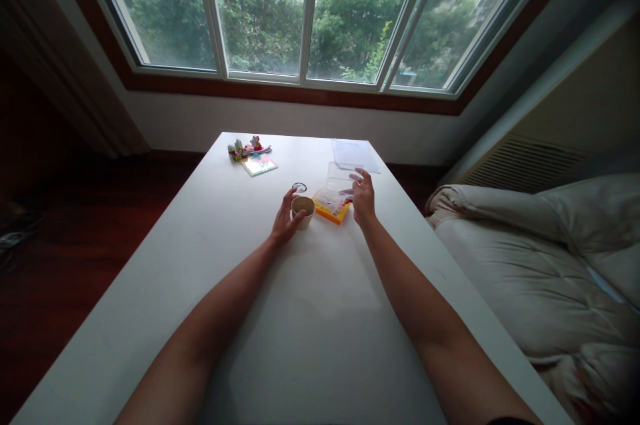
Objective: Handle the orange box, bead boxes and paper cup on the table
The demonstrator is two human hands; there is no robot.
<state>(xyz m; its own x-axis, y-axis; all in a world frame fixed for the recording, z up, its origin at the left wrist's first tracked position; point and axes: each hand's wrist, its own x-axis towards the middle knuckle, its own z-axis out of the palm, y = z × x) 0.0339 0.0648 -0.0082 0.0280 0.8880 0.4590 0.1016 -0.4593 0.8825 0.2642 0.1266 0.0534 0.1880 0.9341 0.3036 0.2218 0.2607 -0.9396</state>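
Note:
My left hand (284,220) is wrapped around a small tan paper cup (303,211) that stands upright on the white table (310,318). My right hand (363,197) hovers with fingers spread at the right edge of a yellow and orange box (331,204) with a clear top, just touching or nearly touching it. A clear plastic lid or tray (339,175) lies right behind the box. A small round clear lid (299,187) rests just beyond the cup.
At the table's far left lie small colourful toy figures (245,147) and a printed card (259,164). A clear plastic sheet (354,154) sits at the far right edge. A pale quilted bed (545,258) adjoins the table's right side. Windows fill the far wall.

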